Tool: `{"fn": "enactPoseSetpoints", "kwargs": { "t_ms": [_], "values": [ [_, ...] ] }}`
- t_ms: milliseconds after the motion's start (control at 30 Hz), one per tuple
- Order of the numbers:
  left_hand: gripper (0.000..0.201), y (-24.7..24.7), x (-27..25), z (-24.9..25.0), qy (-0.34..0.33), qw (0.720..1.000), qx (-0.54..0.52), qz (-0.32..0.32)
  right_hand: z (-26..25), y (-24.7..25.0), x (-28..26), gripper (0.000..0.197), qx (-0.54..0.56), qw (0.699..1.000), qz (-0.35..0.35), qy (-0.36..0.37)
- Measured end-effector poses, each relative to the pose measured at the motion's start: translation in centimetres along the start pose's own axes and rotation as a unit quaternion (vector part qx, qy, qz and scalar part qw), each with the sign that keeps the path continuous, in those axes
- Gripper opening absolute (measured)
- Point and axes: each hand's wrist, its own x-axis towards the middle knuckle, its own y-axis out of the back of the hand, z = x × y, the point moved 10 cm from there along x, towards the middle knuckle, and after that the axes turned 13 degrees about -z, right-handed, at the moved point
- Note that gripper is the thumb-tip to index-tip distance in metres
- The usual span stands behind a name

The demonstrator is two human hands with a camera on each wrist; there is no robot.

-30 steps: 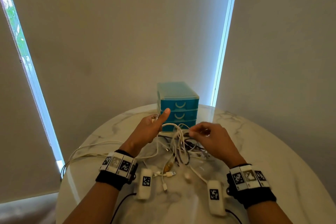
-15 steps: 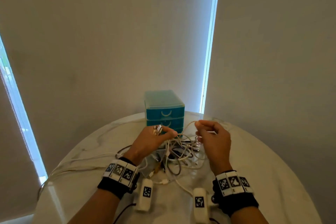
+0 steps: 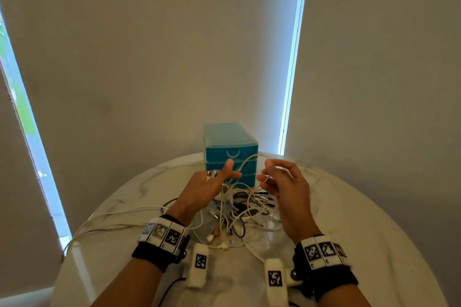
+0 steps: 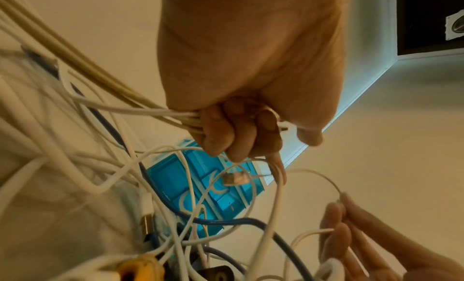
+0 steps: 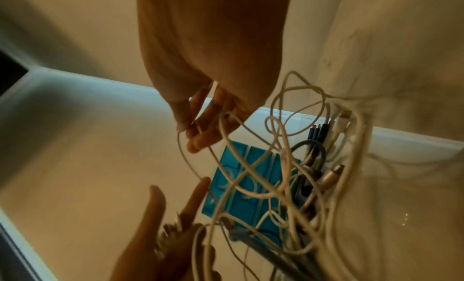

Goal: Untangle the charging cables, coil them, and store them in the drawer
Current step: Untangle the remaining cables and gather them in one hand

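Note:
A tangle of white, beige and dark blue charging cables (image 3: 239,212) lies on the round marble table (image 3: 349,219). Just behind it stands a teal three-drawer unit (image 3: 230,147) with its drawers closed. My left hand (image 3: 232,169) is raised over the pile with the thumb up. In the left wrist view its curled fingers (image 4: 220,134) grip a bundle of beige and white cables (image 4: 140,110). My right hand (image 3: 267,169) pinches a thin white cable (image 5: 183,156) between thumb and fingers. That cable arcs (image 3: 249,157) across to my left hand in front of the drawers.
Long white cables (image 3: 112,217) trail from the pile over the table's left edge. Closed blinds with bright window gaps stand close behind the table. The drawer unit sits near the far rim.
My right hand has risen from the pile, lifting a thin white cable up in front of the drawers. My left hand has risen too, still gripping its bundle.

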Motion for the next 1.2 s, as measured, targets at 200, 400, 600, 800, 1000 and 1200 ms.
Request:
{"fn": "enactPoseSetpoints", "kwargs": {
  "t_ms": [200,400,600,800,1000,1200],
  "values": [
    [0.039,3.2,-0.1,-1.3,-0.024,0.986,-0.141,0.090,2.7,-5.5,-0.8,0.015,-0.229,0.947,-0.213,-0.072],
    [0.024,7.6,-0.4,-3.0,-0.091,0.923,-0.315,0.200,5.1,-2.1,0.0,0.010,-0.367,0.909,-0.157,-0.122],
    [0.023,6.4,0.4,-2.8,-0.077,0.921,-0.363,0.117,0.2,0.7,0.1,0.010,-0.231,0.972,0.028,0.019],
    [0.034,1.3,0.4,-0.5,-0.012,0.992,-0.119,-0.036,-0.3,-0.1,0.2,0.023,0.027,0.999,0.024,0.014],
    [0.020,-1.4,-0.2,1.4,-0.036,0.996,-0.026,-0.077,-0.2,-2.2,0.0,0.028,0.058,0.998,-0.016,0.008],
    [0.015,-0.4,-0.2,1.5,-0.060,0.998,-0.036,-0.008,0.1,-2.5,0.0,0.028,-0.018,0.999,-0.031,0.006]
  ]
}}
